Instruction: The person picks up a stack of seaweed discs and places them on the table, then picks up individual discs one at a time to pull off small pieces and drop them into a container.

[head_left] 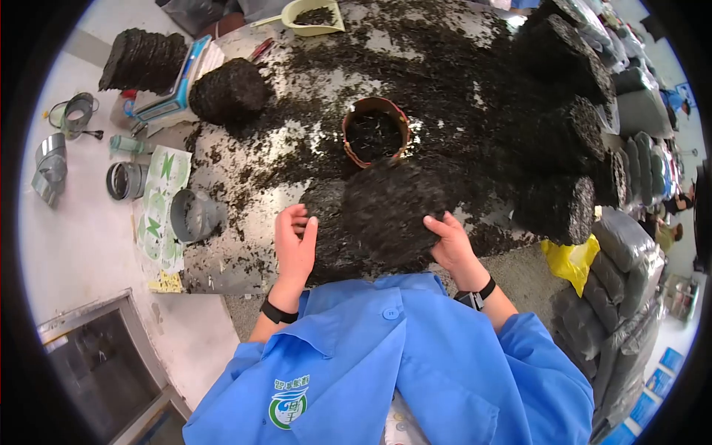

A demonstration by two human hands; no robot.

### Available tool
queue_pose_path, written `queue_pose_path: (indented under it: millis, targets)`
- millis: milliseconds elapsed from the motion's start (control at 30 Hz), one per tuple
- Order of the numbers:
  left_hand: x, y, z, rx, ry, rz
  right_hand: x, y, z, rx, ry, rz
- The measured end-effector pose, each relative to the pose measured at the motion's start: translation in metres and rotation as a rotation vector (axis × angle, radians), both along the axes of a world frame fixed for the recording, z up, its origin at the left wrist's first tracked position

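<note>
A dark, rough round disc (393, 211) that looks like dried seaweed is slightly blurred in front of me. My right hand (454, 243) pinches its right edge between thumb and fingers. To the left of the disc is my left hand (295, 241), its thumb and fingers apart and nothing in it. Under and beside the disc lies more dark material (325, 211), partly hidden. Just beyond it stands a reddish-brown round container (347, 137), with dark flakes inside.
Loose flakes cover much of the table (256, 259). Dark stacks (560, 211) line its right side; another roll-shaped stack (230, 90) lies at the left. A metal ring (194, 215), a cream dustpan (326, 28) and a yellow bag (571, 259) are around the edges.
</note>
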State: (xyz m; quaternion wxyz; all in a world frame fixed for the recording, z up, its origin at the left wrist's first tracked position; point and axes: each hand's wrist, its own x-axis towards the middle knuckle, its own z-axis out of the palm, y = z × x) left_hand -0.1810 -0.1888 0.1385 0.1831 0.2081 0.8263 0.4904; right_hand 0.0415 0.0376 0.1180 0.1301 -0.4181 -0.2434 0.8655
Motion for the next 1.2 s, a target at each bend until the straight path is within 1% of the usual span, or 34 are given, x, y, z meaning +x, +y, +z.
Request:
queue_pose_path:
  millis: [33, 67, 100, 133, 167, 200, 233, 267, 333, 400, 467, 500, 533, 567, 600, 633, 667, 700, 733, 800, 833, 867, 900, 933, 967, 1000, 1033, 1067, 1100, 1133, 1200]
  targets:
    - [-0.006, -0.006, -0.003, -0.263, 0.335, -0.08, 0.007, 0.005, 0.008, 0.184, 0.051, -0.094]
    - [-0.007, -0.007, -0.008, -0.252, 0.332, -0.088, 0.014, 0.011, 0.014, 0.369, 0.103, -0.185]
    - [-0.005, -0.008, -0.01, -0.445, 0.481, -0.078, 0.026, 0.02, -0.002, 0.631, -0.029, -0.211]
    - [-0.004, -0.009, -0.013, -0.644, 0.629, -0.065, 0.03, 0.03, -0.002, 0.633, -0.035, -0.214]
    - [-0.005, -0.012, -0.02, -0.698, 0.525, -0.094, 0.03, 0.043, -0.004, 1.228, -0.192, 0.127]
    - [-0.005, -0.013, -0.022, -0.701, 0.525, -0.103, 0.032, 0.047, -0.006, 1.796, -0.357, 0.508]
    - [-0.005, -0.012, -0.023, -0.67, 0.492, -0.123, 0.027, 0.04, -0.011, 1.901, -0.451, 0.758]
    - [-0.006, -0.01, -0.024, -0.64, 0.461, -0.14, 0.031, 0.032, -0.026, 1.904, -0.383, 0.788]
    - [-0.004, -0.006, -0.02, -0.643, 0.485, -0.149, 0.023, 0.0, -0.048, 1.627, -0.203, 0.665]
    - [0.004, -0.008, -0.017, -0.651, 0.506, -0.164, 0.003, -0.037, -0.067, 1.239, -0.251, 0.651]
    - [0.008, -0.003, -0.015, -0.606, 0.488, -0.125, -0.026, -0.062, -0.074, 0.824, -0.22, 0.551]
    - [0.007, -0.001, -0.015, -0.602, 0.495, -0.127, -0.04, -0.065, -0.048, 0.689, -0.251, 0.53]
    - [0.005, -0.002, -0.016, -0.549, 0.438, -0.109, -0.042, -0.064, -0.05, 0.691, -0.245, 0.527]
    - [0.003, -0.006, -0.016, -0.5, 0.38, -0.088, -0.044, -0.066, -0.054, 0.889, -0.294, 0.502]
    - [0.002, -0.009, -0.013, -0.51, 0.389, -0.076, -0.051, -0.07, -0.055, 1.085, -0.334, 0.474]
    - [0.0, -0.009, -0.01, -0.441, 0.291, -0.075, -0.053, -0.067, -0.047, 1.048, -0.32, 0.455]
    - [-0.002, -0.01, -0.007, -0.369, 0.194, -0.074, -0.056, -0.064, -0.038, 1.118, -0.345, 0.465]
    - [-0.004, -0.012, -0.004, -0.361, 0.149, -0.078, -0.058, -0.061, -0.033, 1.099, -0.322, 0.467]
    - [-0.007, -0.015, -0.003, -0.361, 0.159, -0.067, -0.06, -0.059, -0.03, 1.082, -0.305, 0.468]
    - [-0.009, -0.017, -0.006, -0.43, 0.113, -0.091, -0.065, -0.062, -0.028, 1.139, -0.31, 0.47]
    - [-0.009, -0.02, -0.01, -0.457, 0.107, -0.087, -0.065, -0.063, -0.028, 1.194, -0.326, 0.47]
    - [-0.009, -0.028, -0.019, -0.452, 0.155, -0.107, -0.065, -0.067, -0.036, 1.356, -0.285, 0.398]
    - [-0.01, -0.034, -0.033, -0.419, 0.207, -0.136, -0.068, -0.07, -0.025, 1.439, -0.286, 0.418]
    - [-0.015, -0.044, -0.054, -0.352, 0.145, -0.157, -0.067, -0.071, -0.023, 1.475, -0.256, 0.386]
    - [-0.01, -0.049, -0.067, -0.204, 0.139, -0.089, -0.066, -0.069, -0.026, 1.5, -0.246, 0.342]
    - [-0.008, -0.049, -0.059, -0.229, 0.24, -0.103, -0.067, -0.065, -0.021, 1.493, -0.29, 0.359]
    - [-0.003, -0.041, -0.038, -0.286, 0.163, -0.054, -0.068, -0.06, -0.009, 1.501, -0.335, 0.397]
    - [-0.004, -0.042, -0.043, -0.227, 0.122, -0.021, -0.069, -0.055, -0.012, 1.503, -0.318, 0.404]
    - [-0.006, -0.042, -0.04, -0.289, 0.06, 0.003, -0.071, -0.051, -0.01, 1.507, -0.249, 0.404]
    - [-0.009, -0.04, -0.041, -0.276, 0.065, 0.008, -0.075, -0.051, -0.011, 1.156, -0.191, 0.502]
    - [-0.012, -0.05, -0.047, -0.217, -0.029, 0.036, -0.082, -0.055, -0.021, 0.873, -0.17, 0.477]
